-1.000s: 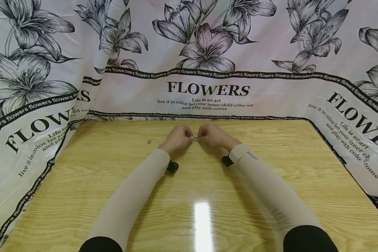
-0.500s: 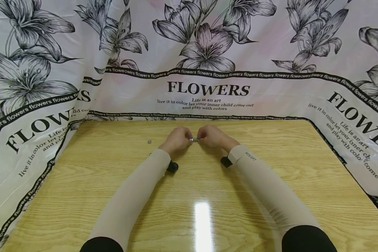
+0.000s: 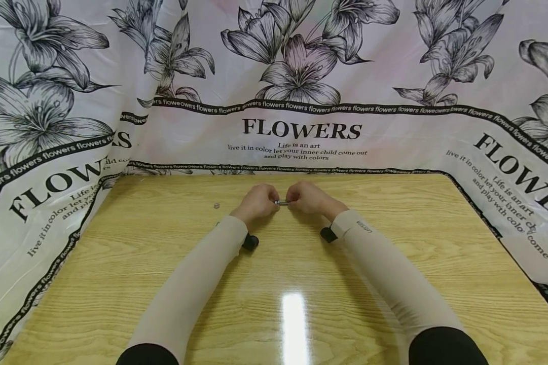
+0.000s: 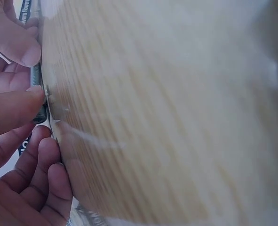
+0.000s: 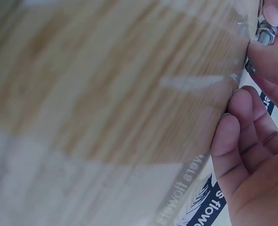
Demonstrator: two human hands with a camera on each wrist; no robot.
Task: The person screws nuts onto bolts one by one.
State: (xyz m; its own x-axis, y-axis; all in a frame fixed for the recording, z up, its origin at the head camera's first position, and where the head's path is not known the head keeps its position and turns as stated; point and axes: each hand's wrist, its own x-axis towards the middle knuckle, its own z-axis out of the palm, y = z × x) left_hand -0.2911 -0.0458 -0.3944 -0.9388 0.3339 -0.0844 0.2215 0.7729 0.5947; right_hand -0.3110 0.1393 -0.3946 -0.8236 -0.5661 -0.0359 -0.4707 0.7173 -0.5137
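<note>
A silver threaded bolt (image 3: 282, 203) spans the small gap between my two hands, lying roughly level. My left hand (image 3: 257, 203) pinches its left end between thumb and fingertip; a dark end of the bolt (image 4: 40, 115) pokes out below the thumb in the left wrist view. Thumb and fingertips of my right hand (image 3: 311, 199) pinch the other end. A shiny hex nut (image 5: 266, 31) sits round the bolt between the two thumbs in the right wrist view. The other fingers of both hands are loosely curled near the tabletop. The fingers hide parts of the bolt.
On the wooden table (image 3: 296, 263), a small light piece (image 3: 216, 206) lies left of my left hand. Another small thing (image 3: 218, 223) shows partly behind the left sleeve. A flower-printed curtain (image 3: 301, 137) encloses the back and sides of the table.
Over the last second both hands have come slightly lower in the head view and the bolt with them. During the last half second they stay nearly still; the grips look the same.
</note>
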